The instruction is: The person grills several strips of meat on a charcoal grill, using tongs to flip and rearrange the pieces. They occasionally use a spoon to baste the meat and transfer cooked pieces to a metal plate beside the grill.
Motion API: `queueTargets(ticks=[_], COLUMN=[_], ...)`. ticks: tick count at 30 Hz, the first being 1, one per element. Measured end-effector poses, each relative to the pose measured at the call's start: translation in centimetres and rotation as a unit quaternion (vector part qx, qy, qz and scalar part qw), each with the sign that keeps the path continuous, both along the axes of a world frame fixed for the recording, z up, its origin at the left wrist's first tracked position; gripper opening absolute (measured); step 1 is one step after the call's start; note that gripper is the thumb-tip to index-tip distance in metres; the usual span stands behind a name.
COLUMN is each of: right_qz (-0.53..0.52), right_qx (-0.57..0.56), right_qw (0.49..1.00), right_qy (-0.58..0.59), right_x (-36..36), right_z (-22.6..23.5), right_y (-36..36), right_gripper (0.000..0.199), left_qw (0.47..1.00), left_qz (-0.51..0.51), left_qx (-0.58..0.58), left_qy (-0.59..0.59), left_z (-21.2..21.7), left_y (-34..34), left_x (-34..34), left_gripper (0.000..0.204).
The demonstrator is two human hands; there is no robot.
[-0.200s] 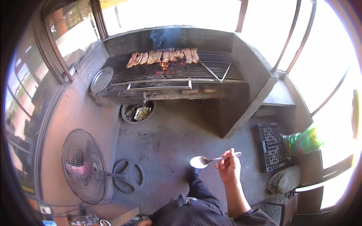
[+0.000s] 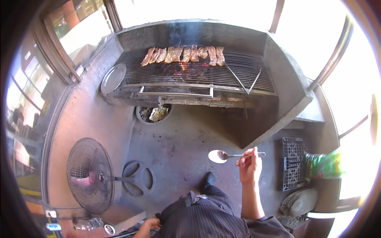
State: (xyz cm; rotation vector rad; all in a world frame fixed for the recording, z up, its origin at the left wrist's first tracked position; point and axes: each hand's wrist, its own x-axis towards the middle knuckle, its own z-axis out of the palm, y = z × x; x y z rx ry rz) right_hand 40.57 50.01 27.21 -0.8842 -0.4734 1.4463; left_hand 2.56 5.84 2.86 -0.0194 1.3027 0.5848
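Raised in front of me, my right hand (image 2: 249, 168) is closed round the handle of a metal spoon (image 2: 218, 156). White powder or grains heap in the spoon's bowl, which points left. Low beside my waist hangs my left hand (image 2: 150, 223), partly against the dark striped clothing, and its fingers are too unclear to read. Ahead, a row of several meat strips (image 2: 176, 54) lies on the far part of a grill grate (image 2: 158, 74), with flame and embers beneath. Both hands are well away from the meat.
An oval metal tray (image 2: 114, 78) rests at the grill's left end. Below it stands a round basin (image 2: 139, 116) holding dark lumps and crumpled foil. A pedestal fan (image 2: 90, 174) is at left; a black crate (image 2: 291, 163), green bag (image 2: 323, 164) and grey sack (image 2: 299, 201) are at right.
The grill and surroundings have shifted right in view. More of my left hand shows at my waist, and a foot now shows ahead of me. The spoon stays in my right hand.
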Motion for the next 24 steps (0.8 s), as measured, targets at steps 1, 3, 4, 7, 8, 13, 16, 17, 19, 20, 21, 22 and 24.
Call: queueTargets(ticks=[1, 3, 4, 7, 8, 13, 16, 17, 19, 20, 21, 22, 24], right_qz=[0.014, 0.05, 0.057, 0.08, 0.091, 0.149, 0.167, 0.179, 0.189, 0.188, 0.177, 0.171, 0.138], right_qx=[0.023, 0.077, 0.08, 0.084, 0.089, 0.113, 0.084, 0.094, 0.104, 0.11, 0.101, 0.109, 0.204], right_qw=[1.0, 0.995, 0.995, 0.993, 0.991, 0.98, 0.977, 0.972, 0.965, 0.962, 0.962, 0.957, 0.927], right_qy=[-0.009, -0.028, -0.029, -0.03, -0.04, -0.067, -0.103, -0.118, -0.149, -0.164, -0.184, -0.21, -0.284], right_x=[-0.4, -1.2, -1.8, -5.0, -6.1, -13.1, -18.2, -20.3, -24.4, -26.3, -27.8, -29.0, -30.5], right_z=[0.6, 1.6, 2.0, 3.8, 3.8, 2.0, 0.3, -0.1, -0.6, -0.5, -1.1, -0.5, -1.7], right_y=[2.5, 7.4, 9.8, 15.6, 17.0, 21.6, 22.7, 22.7, 22.2, 22.0, 21.9, 22.0, 22.5], right_gripper=[0.037, 0.037, 0.037, 0.036, 0.035, 0.026, 0.016, 0.015, 0.014, 0.013, 0.013, 0.01, 0.009], left_qw=[0.999, 0.993, 0.989, 0.97, 0.965, 0.785, 0.848, 0.851, 0.894, 0.908, 0.912, 0.906, 0.888], left_qz=[-0.016, -0.056, -0.056, 0.0, -0.012, -0.285, 0.001, 0.033, 0.047, 0.082, 0.117, 0.142, 0.198], left_qx=[0.025, 0.076, 0.101, 0.18, 0.185, 0.036, 0.304, 0.381, 0.398, 0.399, 0.393, 0.397, 0.393], left_qy=[0.021, 0.066, 0.088, 0.162, 0.184, 0.549, 0.434, 0.361, 0.199, 0.1, 0.0, -0.045, -0.131], left_z=[-0.3, 0.2, 1.0, 5.6, 5.9, 9.3, 13.8, 14.6, 17.7, 19.0, 19.8, 20.2, 20.7], left_y=[1.6, 5.7, 7.5, 12.8, 14.4, 25.3, 39.1, 43.7, 51.6, 55.3, 58.3, 60.9, 64.5], left_x=[0.7, 1.1, 1.1, 2.5, 2.1, -1.8, -4.1, -4.6, -4.8, -4.4, -4.1, -3.9, -3.6], left_gripper=[0.037, 0.044, 0.046, 0.047, 0.046, 0.043, 0.035, 0.036, 0.043, 0.043, 0.044, 0.044, 0.045])
